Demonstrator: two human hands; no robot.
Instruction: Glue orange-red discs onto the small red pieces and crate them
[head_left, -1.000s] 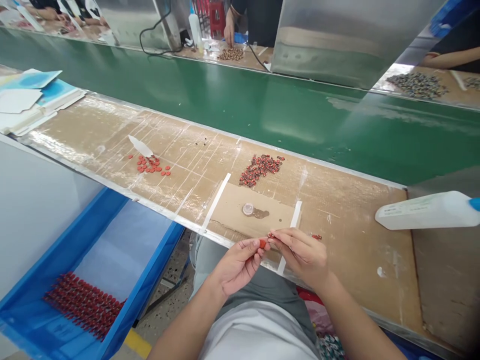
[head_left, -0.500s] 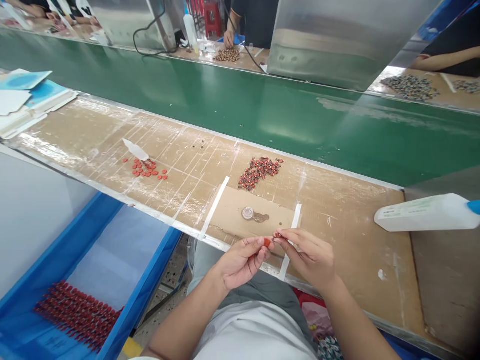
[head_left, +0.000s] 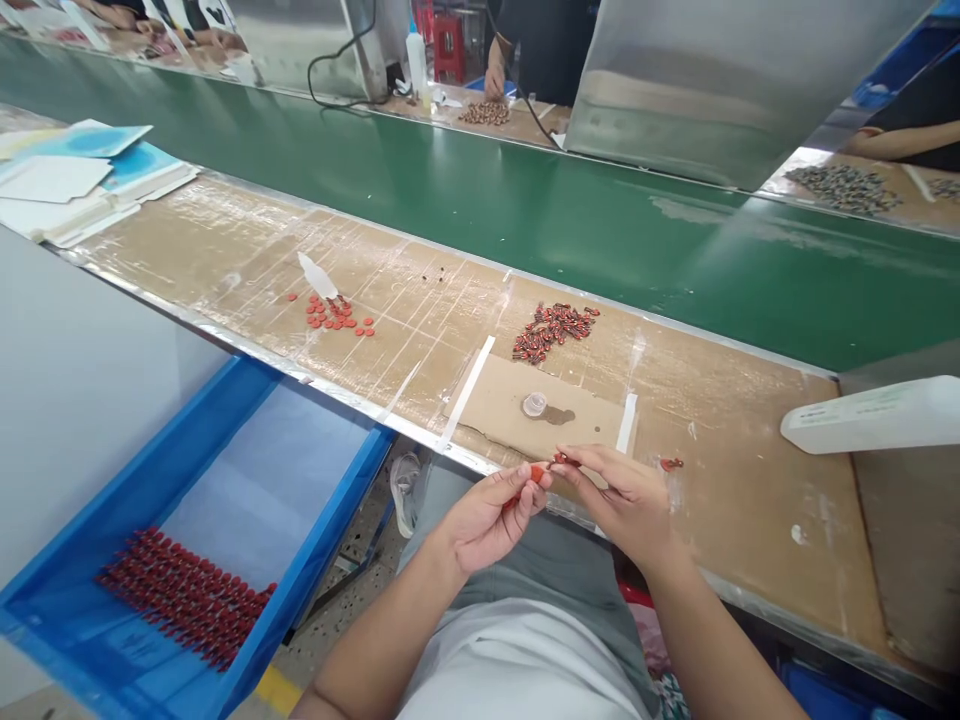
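Note:
My left hand pinches a small orange-red disc between thumb and fingers, and another bit of red shows lower in its grip. Against it, my right hand holds a small dark-red piece at its fingertips; the two pieces meet or nearly meet, and I cannot tell which. Just beyond my hands, a small round clear dish sits on a cardboard sheet, beside a wet brown stain. One loose red piece lies right of my right hand.
Behind the sheet is a pile of red-black pieces. Orange-red discs lie farther left. A white bottle lies at right. A blue bin below holds rows of red pieces. Beyond runs a green belt, with co-workers opposite.
The view has shifted, so the table and its things appear farther right. Both hands keep their pinch close together. The loose red piece beside my right hand now shows.

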